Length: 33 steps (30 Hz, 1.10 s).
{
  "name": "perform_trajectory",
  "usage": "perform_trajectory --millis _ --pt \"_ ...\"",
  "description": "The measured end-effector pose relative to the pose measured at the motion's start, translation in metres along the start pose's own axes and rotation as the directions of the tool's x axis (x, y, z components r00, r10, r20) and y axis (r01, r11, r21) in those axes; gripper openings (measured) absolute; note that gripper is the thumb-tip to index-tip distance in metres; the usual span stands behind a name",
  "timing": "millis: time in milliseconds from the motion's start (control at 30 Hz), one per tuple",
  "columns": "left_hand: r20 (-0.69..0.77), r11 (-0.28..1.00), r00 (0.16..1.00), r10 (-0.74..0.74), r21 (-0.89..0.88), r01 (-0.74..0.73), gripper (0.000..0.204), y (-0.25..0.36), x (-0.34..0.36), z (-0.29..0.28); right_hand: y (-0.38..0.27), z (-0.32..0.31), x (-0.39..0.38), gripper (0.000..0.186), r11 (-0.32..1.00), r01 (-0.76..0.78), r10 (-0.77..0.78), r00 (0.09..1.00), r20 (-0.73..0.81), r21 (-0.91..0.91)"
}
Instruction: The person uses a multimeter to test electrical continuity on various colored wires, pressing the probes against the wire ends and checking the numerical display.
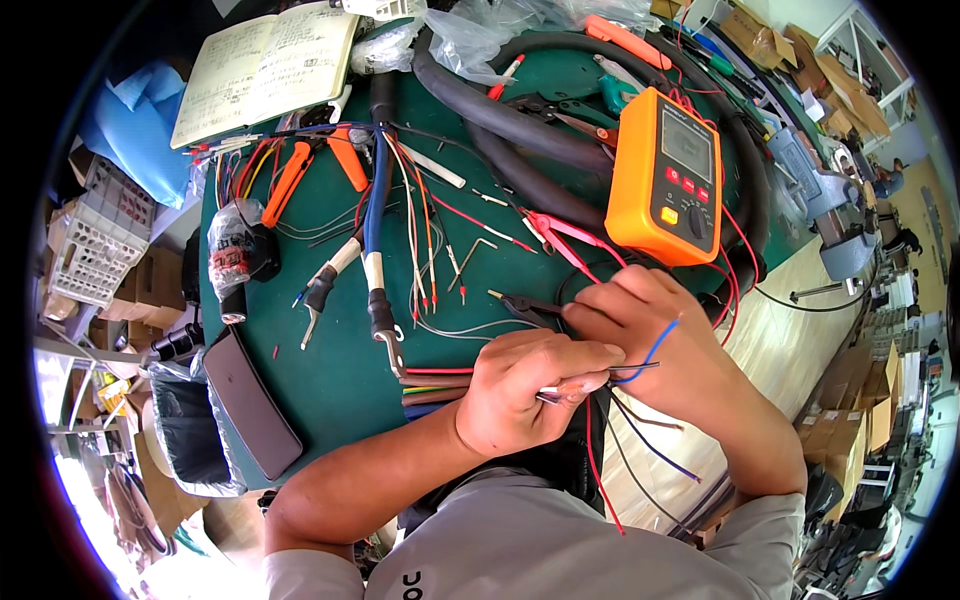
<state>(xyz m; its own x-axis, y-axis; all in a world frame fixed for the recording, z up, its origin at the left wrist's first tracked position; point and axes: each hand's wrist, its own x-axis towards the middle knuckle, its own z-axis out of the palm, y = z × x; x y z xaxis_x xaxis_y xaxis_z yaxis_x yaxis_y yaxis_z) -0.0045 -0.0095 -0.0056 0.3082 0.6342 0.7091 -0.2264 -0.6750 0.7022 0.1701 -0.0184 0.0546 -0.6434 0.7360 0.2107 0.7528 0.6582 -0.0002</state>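
My left hand [525, 390] is closed in a pinch around thin wires; a blue wire [655, 348] and a black wire [640, 366] stick out past its fingertips. My right hand [635, 315] lies just beyond, its fingers curled at the back end of a black test clip [530, 308] with a brass-coloured tip. Its palm is hidden. Below the hands, loose red [600, 480], black and dark blue wires hang past the table edge. An orange meter [665, 175] with a grey screen stands beyond my right hand, and a red test clip [570, 228] lies near it.
Thick black cables [510, 120] curve across the green table [330, 400]. Cables with metal lugs [390, 350], orange-handled pliers [290, 185], a hex key [468, 258] and an open notebook [265, 65] lie there. A dark flat case [250, 405] sits by the left edge, beside a lined bin [190, 430].
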Motion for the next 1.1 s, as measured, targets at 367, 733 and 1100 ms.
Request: perform_trajectory --millis 367,733,1100 --pt "-0.155 0.96 0.949 -0.275 -0.101 0.261 0.007 0.0 -0.007 0.008 0.004 0.03 0.024 0.015 0.992 -0.118 0.106 0.977 0.184 0.053" --pt "-0.179 0.903 0.9 -0.398 -0.249 0.35 0.02 0.004 0.002 0.008 0.003 -0.005 -0.009 0.021 0.424 -0.384 0.418 0.886 0.199 0.82" --pt "-0.18 0.861 0.87 -0.46 -0.332 0.386 0.016 0.002 0.003 0.007 0.001 -0.047 -0.042 0.043 0.85 -0.315 0.359 0.933 -0.027 0.422"
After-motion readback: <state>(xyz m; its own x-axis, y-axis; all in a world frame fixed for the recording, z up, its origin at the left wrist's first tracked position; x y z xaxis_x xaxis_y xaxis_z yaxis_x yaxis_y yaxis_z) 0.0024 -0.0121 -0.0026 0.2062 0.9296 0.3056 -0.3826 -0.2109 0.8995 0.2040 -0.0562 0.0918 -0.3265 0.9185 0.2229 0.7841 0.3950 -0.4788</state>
